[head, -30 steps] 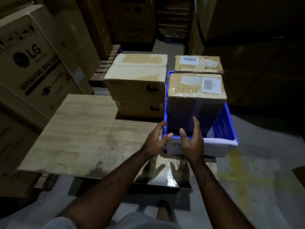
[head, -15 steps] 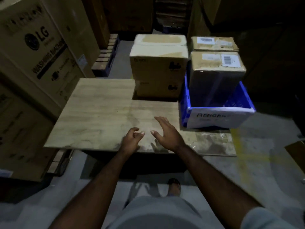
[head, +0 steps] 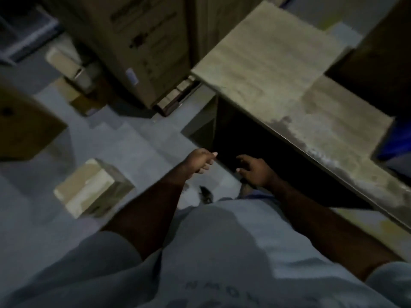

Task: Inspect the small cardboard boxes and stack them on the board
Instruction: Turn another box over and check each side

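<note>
Head view: left hand [head: 200, 162] and right hand [head: 255, 172] held nothing, fingers [head: 205, 169] loosely curled. Box [head: 89, 190] on floor [head: 33, 218], well left of fingers, looked light and stiff; opposite sides seemed best to grip.

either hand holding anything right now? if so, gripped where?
Nothing is held. The left hand and right hand hang empty with loose fingers, off the near edge of the board. Neither touches the small cardboard box at lower left.

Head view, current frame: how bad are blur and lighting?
Head view: strong motion blur, print on the big carton unreadable. Head view: dim, brightest on the board, black shadow beneath it. Head view: left hand, right hand and small box on the floor recognisable, edges soft.
</note>
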Available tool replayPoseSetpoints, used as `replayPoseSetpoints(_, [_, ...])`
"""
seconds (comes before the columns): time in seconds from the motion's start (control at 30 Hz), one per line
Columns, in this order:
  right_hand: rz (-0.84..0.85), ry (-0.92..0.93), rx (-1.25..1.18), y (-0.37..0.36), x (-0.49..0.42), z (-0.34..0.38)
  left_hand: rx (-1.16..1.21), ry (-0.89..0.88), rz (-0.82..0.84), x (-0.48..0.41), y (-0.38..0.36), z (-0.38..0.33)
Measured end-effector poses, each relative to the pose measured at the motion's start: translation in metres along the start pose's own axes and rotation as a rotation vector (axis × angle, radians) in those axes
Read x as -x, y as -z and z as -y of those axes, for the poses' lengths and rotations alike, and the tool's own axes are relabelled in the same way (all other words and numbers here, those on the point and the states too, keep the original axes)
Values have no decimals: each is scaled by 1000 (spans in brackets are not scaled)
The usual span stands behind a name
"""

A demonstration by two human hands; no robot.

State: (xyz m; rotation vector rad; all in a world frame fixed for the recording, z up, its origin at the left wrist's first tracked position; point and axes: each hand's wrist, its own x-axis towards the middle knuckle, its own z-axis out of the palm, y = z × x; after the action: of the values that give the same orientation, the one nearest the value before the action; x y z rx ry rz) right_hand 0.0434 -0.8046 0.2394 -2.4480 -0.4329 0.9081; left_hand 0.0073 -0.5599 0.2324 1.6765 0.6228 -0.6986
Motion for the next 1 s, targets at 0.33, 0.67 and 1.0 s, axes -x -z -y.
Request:
replayPoseSetpoints(0.33, [197, 103, -26, -55, -94, 67, 319, 232, -157, 30, 77, 100])
replayPoseSetpoints(0.67, [408, -252, -482, -73, -264, 174, 175, 490, -324, 38, 193, 124])
replayPoseSetpoints(1.0, [637, -325, -524, -99, -352, 267, 377, 543, -495, -18, 273, 119])
